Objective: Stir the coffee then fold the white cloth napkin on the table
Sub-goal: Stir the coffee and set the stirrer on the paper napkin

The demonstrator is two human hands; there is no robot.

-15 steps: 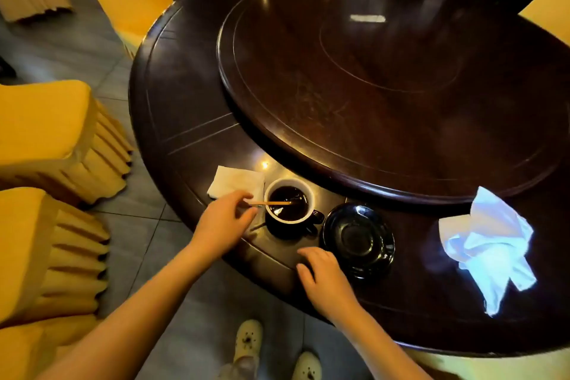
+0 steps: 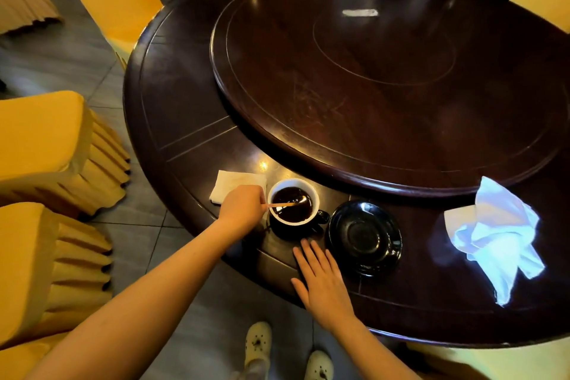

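A dark cup with a white inside (image 2: 293, 203) holds black coffee near the table's front edge. My left hand (image 2: 242, 208) pinches a thin wooden stirrer (image 2: 285, 203) whose tip lies in the coffee. My right hand (image 2: 320, 279) lies flat on the table just in front of the cup, fingers straight. A crumpled white cloth napkin (image 2: 496, 237) lies on the table at the right, away from both hands.
A black saucer (image 2: 365, 237) sits right of the cup. A folded paper napkin (image 2: 229, 185) lies left of it, partly under my left hand. The raised turntable (image 2: 385, 77) fills the table's middle. Yellow-covered chairs (image 2: 46, 145) stand at the left.
My right hand has flattened and slid a little back from the cup. My left hand has moved closer to the cup with the stirrer.
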